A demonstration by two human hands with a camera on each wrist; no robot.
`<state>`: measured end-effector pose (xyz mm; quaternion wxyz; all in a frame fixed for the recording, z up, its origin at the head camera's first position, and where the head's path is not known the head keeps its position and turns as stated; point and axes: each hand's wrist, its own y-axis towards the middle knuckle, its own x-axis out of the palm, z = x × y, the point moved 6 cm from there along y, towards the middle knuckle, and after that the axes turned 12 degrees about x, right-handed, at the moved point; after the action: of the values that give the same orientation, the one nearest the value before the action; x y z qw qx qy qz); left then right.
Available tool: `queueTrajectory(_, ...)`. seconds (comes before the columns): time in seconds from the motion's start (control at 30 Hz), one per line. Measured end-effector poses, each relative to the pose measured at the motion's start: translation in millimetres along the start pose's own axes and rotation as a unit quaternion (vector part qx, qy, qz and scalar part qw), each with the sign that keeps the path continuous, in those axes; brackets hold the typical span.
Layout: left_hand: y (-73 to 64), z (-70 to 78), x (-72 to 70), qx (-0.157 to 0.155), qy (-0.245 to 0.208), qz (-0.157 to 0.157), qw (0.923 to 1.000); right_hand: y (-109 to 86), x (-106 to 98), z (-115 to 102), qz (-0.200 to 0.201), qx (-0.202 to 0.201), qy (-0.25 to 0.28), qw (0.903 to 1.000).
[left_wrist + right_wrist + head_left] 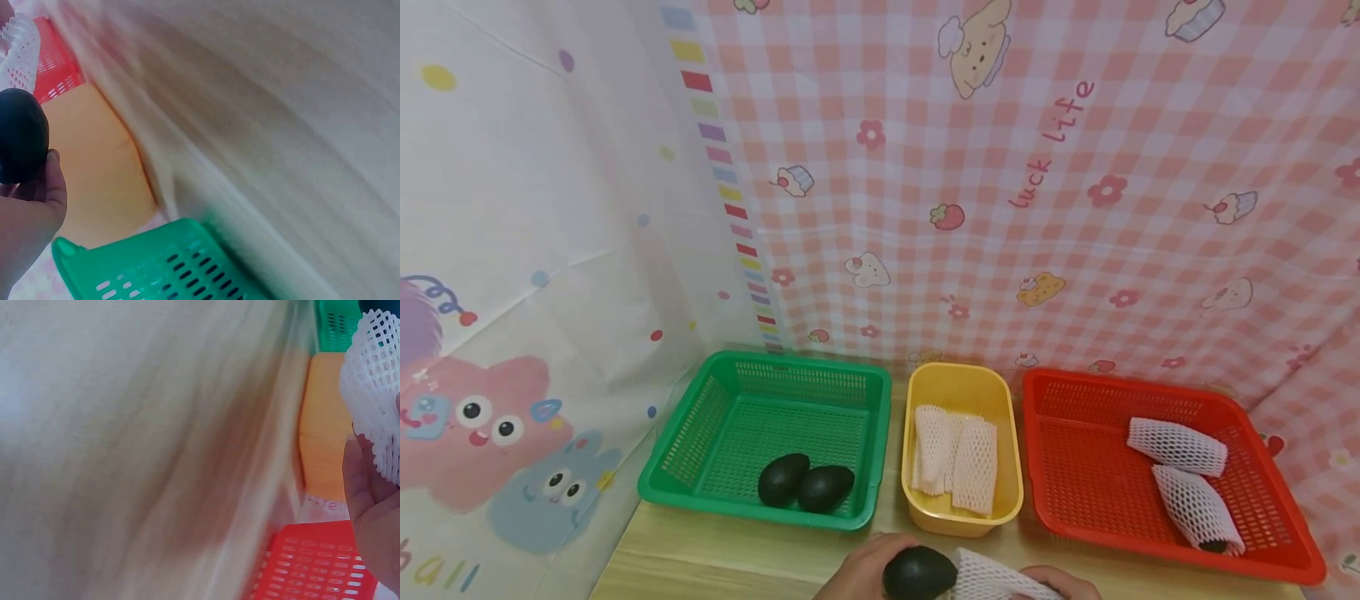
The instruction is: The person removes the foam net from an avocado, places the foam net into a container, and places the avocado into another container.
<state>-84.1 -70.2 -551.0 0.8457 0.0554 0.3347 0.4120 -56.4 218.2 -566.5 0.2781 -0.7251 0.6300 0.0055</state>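
A dark avocado point(919, 573) is gripped by my left hand point(863, 571) at the front edge of the head view. The left wrist view shows the same avocado point(22, 136) with the thumb of my left hand point(31, 215) bent against it. My right hand point(1063, 581) holds a white foam net sleeve point(988, 577), whose near end meets the avocado. In the right wrist view, the foam net sleeve point(375, 387) sits in the fingers of my right hand point(378, 519). How far the avocado reaches into the sleeve is hard to tell.
A green basket point(658, 492) at left holds two bare avocados point(826, 488). The yellow bin point(962, 527) in the middle contains several foam net sleeves point(976, 467). At right, a red basket point(1075, 533) holds two sleeved pieces point(1198, 510). A checked cloth point(925, 183) hangs behind.
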Motion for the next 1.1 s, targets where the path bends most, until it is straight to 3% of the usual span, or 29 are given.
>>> queueTrajectory(0.03, -3.2, -8.4, 3.9, 0.022, 0.018, 0.005, 0.9996, -1.2, -0.8, -2.2, 0.005, -0.005, -0.001, 1.0000)
queueTrajectory(0.13, -4.8, -2.9, -2.1, 0.041, 0.032, 0.023, 0.9984, -5.4, -2.6, -8.6, 0.028, -0.015, -0.004, 0.9995)
queueTrajectory(0.23, -5.1, 2.6, -8.1, 0.041, 0.044, 0.034, 0.9976, -8.8, -4.1, -13.1, 0.056, -0.006, 0.002, 0.9984)
queueTrajectory(0.27, -2.4, 14.5, -15.3, 0.028, 0.031, 0.037, 0.9984, -10.1, -4.7, -14.9, 0.067, -0.008, 0.002, 0.9977)
queueTrajectory(0.3, -2.5, 16.2, -16.9, 0.027, 0.035, 0.039, 0.9983, -11.2, -5.1, -16.6, 0.073, -0.008, 0.004, 0.9973)
queueTrajectory(0.4, -2.1, 22.6, -21.8, 0.035, 0.051, 0.045, 0.9971, -14.9, -6.6, -22.4, 0.096, -0.019, 0.004, 0.9952)
queueTrajectory(0.57, -1.4, 32.8, -31.6, 0.057, 0.083, 0.069, 0.9926, -22.3, -9.3, -34.2, 0.144, -0.077, -0.007, 0.9865)
queueTrajectory(0.63, -1.8, 34.7, -36.1, 0.068, 0.095, 0.081, 0.9898, -23.8, -10.2, -36.9, 0.166, -0.069, -0.002, 0.9837)
queueTrajectory(0.8, -4.5, 36.5, -49.1, 0.071, 0.108, 0.114, 0.9851, -21.5, -15.4, -42.8, 0.169, 0.010, 0.012, 0.9855)
queueTrajectory(0.9, -5.7, 37.2, -57.7, 0.061, 0.117, 0.131, 0.9825, -21.8, -19.5, -52.2, 0.184, -0.008, -0.009, 0.9828)
queueTrajectory(1.1, -8.7, 39.1, -79.0, 0.050, 0.173, 0.173, 0.9685, -22.3, -24.3, -62.1, 0.215, -0.011, 0.003, 0.9766)
